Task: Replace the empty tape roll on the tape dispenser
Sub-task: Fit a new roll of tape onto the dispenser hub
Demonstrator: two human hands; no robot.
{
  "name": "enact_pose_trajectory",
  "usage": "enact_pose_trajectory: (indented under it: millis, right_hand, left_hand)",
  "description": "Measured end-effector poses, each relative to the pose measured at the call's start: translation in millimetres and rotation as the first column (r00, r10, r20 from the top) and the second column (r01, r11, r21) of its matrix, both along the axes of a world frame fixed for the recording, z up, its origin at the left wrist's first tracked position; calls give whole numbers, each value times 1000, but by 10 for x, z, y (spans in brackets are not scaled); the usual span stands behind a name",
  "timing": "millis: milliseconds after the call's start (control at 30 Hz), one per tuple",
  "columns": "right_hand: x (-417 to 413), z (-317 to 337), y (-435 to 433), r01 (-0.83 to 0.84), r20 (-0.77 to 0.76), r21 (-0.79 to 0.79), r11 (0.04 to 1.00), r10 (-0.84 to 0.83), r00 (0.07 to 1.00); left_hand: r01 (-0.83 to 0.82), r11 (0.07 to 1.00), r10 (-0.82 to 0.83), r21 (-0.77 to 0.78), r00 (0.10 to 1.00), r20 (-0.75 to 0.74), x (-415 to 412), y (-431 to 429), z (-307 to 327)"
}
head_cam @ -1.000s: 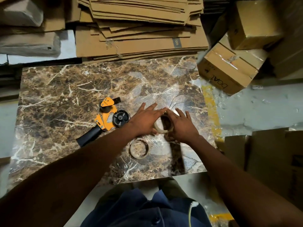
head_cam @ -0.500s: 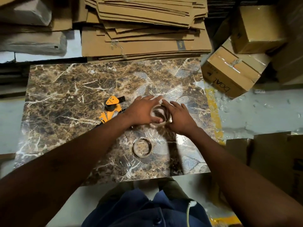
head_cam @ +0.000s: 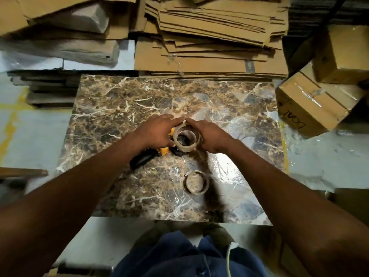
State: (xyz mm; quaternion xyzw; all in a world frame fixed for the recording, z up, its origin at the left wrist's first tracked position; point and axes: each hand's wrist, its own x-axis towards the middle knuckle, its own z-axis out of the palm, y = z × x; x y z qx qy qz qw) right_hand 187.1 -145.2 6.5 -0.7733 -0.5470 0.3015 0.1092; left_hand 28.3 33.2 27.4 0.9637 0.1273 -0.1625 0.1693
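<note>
Both hands hold a clear tape roll (head_cam: 186, 138) between them over the middle of the marble slab (head_cam: 119, 116). My left hand (head_cam: 159, 130) grips its left side and my right hand (head_cam: 209, 134) its right side. The roll hovers directly above the orange tape dispenser (head_cam: 164, 150), whose black wheel shows through the roll's hole and whose black handle (head_cam: 142, 159) sticks out toward the lower left. My left hand hides most of the dispenser. An empty cardboard tape core (head_cam: 197, 182) lies flat on the slab nearer to me.
Flattened cardboard sheets (head_cam: 209, 47) are stacked behind the slab. Taped cardboard boxes (head_cam: 311, 102) sit at the right, wrapped bundles (head_cam: 60, 48) at the back left. The grey floor surrounds the slab on both sides.
Both hands carried the tape roll leftward until it sits over the dispenser's wheel. The dispenser, plainly visible before, is now mostly covered by my left hand. The empty core stayed put.
</note>
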Motion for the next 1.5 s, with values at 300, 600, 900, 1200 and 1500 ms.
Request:
enact_pose_trajectory:
  millis: [300, 600, 900, 1200, 1500]
  right_hand:
    - [-139, 46, 182, -90, 42, -44, 995, 92, 995]
    - [-183, 27, 190, -135, 135, -53, 989, 141, 981]
    - [-292, -83, 101, -201, 240, -64, 978, 210, 948]
    - [-289, -137, 29, -194, 229, -83, 977, 208, 951]
    - [-259, -242, 11, -193, 100, -79, 978, 201, 975]
  left_hand:
    - [-88, 996, 89, -25, 995, 34, -236, 48, -164]
    - [15, 998, -18, 58, 999, 50, -282, 39, -166]
    - [138, 969, -116, 203, 987, -115, -340, -23, -268]
    - [142, 977, -109, 158, 974, -199, -351, 1, -267]
    - [43, 999, -39, 12, 972, -232, -387, 23, -361]
